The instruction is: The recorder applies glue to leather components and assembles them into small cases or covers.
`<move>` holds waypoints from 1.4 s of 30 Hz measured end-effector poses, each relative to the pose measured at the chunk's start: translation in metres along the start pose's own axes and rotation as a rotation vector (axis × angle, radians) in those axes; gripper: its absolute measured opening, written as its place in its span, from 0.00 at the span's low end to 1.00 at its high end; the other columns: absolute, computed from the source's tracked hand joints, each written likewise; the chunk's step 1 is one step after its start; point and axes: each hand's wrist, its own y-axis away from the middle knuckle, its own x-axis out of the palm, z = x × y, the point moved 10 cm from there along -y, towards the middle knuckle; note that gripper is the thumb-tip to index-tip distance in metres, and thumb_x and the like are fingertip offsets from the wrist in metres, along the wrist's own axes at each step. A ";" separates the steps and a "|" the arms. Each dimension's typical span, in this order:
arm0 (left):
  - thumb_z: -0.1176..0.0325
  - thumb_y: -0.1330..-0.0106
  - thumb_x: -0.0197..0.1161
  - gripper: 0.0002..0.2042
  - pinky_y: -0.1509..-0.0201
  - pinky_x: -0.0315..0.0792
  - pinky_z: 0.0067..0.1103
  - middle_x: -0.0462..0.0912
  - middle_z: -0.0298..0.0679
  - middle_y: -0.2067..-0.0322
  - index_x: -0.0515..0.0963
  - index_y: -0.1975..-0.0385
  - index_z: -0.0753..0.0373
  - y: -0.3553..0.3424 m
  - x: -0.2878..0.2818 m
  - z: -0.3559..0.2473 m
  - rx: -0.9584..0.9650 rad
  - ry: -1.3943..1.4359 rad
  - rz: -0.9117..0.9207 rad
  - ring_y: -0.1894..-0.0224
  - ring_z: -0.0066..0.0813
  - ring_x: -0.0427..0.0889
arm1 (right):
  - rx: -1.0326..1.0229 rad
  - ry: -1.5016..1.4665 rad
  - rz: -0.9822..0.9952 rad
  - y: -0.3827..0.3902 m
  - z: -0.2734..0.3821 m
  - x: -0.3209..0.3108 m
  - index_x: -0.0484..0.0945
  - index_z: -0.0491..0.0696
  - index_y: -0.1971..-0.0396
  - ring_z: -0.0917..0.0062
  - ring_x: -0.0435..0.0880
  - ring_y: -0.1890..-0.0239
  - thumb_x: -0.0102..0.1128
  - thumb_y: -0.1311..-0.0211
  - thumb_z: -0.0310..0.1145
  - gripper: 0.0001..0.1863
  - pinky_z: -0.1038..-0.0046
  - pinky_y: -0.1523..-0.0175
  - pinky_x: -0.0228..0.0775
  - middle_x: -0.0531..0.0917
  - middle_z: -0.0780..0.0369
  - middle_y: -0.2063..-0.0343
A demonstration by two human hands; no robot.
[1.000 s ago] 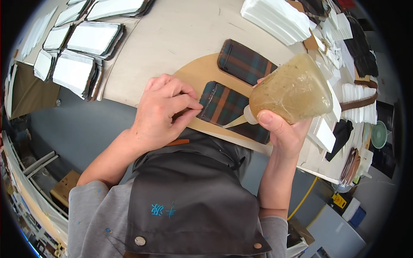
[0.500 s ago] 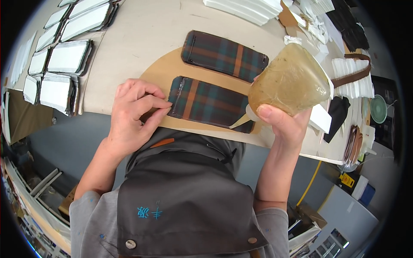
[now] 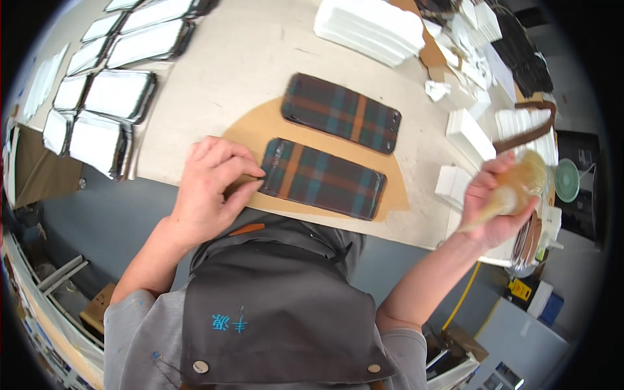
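Two dark plaid panels with an orange stripe lie on a tan board at the table's front edge. My left hand (image 3: 218,185) pinches the left edge of the nearer plaid panel (image 3: 325,179), thumb and forefinger pressed together. Shiny wet-looking strips show along that panel's short ends. Just behind it lies the farther plaid panel (image 3: 341,112), untouched. Off to the right, my right hand (image 3: 494,201) grips a soft squeeze bottle (image 3: 520,185) of amber glue, blurred by motion, its pointed nozzle aimed down and left. The tan board (image 3: 250,123) shows around both panels.
Stacks of white-topped dark pieces (image 3: 120,94) stand at the left. A white stack of sheets (image 3: 370,29) sits at the back. White blocks (image 3: 469,136), a brown strap (image 3: 530,127) and paper scraps crowd the right. Beyond the table is a green round dish (image 3: 567,180).
My right hand has swung right, carrying the glue bottle away from the nearer panel, whose right end is now uncovered. My left hand keeps its pinch on the panel's left edge.
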 end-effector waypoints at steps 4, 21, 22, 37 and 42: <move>0.78 0.49 0.70 0.11 0.50 0.64 0.29 0.78 0.35 0.63 0.81 0.66 0.58 -0.003 0.000 0.002 -0.022 0.061 0.075 0.58 0.36 0.75 | -0.237 0.078 -0.074 -0.006 -0.001 0.006 0.60 0.41 0.34 0.61 0.71 0.40 0.65 0.36 0.45 0.38 0.64 0.42 0.73 0.72 0.51 0.44; 0.77 0.48 0.71 0.08 0.59 0.64 0.24 0.77 0.32 0.69 0.85 0.68 0.58 -0.014 -0.003 0.017 0.012 0.150 -0.039 0.67 0.29 0.75 | 0.070 0.837 -0.075 -0.020 -0.177 0.034 0.62 0.40 0.36 0.64 0.78 0.43 0.68 0.39 0.31 0.34 0.60 0.35 0.68 0.76 0.51 0.44; 0.76 0.48 0.71 0.08 0.59 0.64 0.24 0.77 0.32 0.69 0.85 0.68 0.58 -0.014 -0.004 0.018 0.006 0.147 -0.037 0.67 0.29 0.76 | 0.071 0.841 -0.075 -0.021 -0.178 0.034 0.63 0.40 0.36 0.64 0.78 0.42 0.68 0.39 0.30 0.33 0.60 0.35 0.68 0.76 0.51 0.44; 0.76 0.47 0.69 0.06 0.58 0.66 0.29 0.78 0.35 0.68 0.83 0.69 0.59 -0.017 -0.001 0.001 0.064 0.087 -0.030 0.64 0.35 0.77 | 0.226 0.161 -0.153 -0.004 -0.145 0.020 0.66 0.43 0.38 0.62 0.81 0.50 0.55 0.31 0.53 0.33 0.62 0.47 0.75 0.79 0.51 0.50; 0.77 0.47 0.70 0.07 0.57 0.66 0.28 0.78 0.34 0.67 0.82 0.69 0.59 -0.017 -0.005 -0.001 0.016 0.078 -0.038 0.65 0.34 0.77 | -0.151 0.349 -0.254 0.012 0.007 0.003 0.64 0.37 0.38 0.67 0.82 0.59 0.49 0.30 0.61 0.40 0.71 0.58 0.79 0.80 0.54 0.56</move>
